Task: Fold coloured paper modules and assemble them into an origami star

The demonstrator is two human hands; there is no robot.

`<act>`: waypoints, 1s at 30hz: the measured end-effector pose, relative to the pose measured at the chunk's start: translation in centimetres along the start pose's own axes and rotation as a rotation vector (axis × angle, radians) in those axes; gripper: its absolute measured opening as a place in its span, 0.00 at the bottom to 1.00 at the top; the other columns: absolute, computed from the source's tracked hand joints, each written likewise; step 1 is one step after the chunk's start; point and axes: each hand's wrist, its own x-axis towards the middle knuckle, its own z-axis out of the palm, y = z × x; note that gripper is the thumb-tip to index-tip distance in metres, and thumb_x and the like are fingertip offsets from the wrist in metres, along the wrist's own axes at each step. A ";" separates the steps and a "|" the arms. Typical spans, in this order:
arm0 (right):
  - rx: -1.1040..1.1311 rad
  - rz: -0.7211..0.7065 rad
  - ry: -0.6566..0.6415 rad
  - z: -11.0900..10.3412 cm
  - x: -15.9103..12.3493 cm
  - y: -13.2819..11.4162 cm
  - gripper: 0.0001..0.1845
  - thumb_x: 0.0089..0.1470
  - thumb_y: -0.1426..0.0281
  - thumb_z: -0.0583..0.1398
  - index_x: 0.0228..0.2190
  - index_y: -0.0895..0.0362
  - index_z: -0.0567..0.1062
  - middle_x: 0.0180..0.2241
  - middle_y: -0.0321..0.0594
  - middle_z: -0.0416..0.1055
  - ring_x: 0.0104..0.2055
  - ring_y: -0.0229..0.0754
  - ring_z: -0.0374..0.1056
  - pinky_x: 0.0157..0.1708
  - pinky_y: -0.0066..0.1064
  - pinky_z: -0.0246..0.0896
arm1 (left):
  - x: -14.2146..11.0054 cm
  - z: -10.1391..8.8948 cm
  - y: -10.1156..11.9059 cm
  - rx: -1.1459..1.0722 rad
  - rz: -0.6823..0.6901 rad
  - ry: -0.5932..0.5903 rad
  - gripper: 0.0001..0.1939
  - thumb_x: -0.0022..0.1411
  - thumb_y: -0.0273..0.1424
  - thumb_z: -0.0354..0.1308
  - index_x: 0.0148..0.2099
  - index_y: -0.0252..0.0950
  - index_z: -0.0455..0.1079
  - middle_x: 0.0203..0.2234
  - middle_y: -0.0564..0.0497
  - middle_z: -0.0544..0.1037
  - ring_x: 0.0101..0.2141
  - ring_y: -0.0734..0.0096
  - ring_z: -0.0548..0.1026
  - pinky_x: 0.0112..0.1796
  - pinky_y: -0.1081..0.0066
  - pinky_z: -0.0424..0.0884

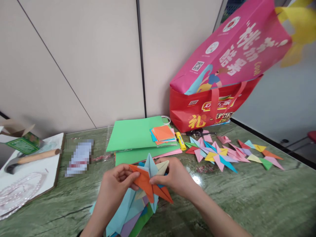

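Item: one pointed star of folded orange, pale-blue and cream paper (147, 186), held above the green marbled worktop (229, 200). Your left hand (115, 179) pinches an orange point; your right hand (177, 177) grips the other side, thumb in front. Handling, judged: light, crisp, easily creased; best gripped at layered folds, sparing tips.

Packet (79, 158): pixelated, print illegible. Pink bag (237, 49): upper corner cut by top edge. Yellow item (300, 24): blurred, cut by right edge. Box (23, 143), beads (19, 191): cut by left edge. Papers (118, 214): cut by bottom edge. Right hand (176, 174): fingers partly hidden behind star (145, 184).
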 end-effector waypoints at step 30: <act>-0.017 0.016 0.016 -0.1 0.1 0.1 0.07 0.35 0.76 0.64 0.23 0.61 0.74 0.19 0.31 0.66 0.23 0.34 0.56 0.22 0.24 0.49 | 0.1 0.0 -0.4 -0.097 0.215 -0.003 0.05 0.44 0.27 0.63 0.29 0.36 0.77 0.22 0.54 0.82 0.20 0.70 0.78 0.21 0.76 0.77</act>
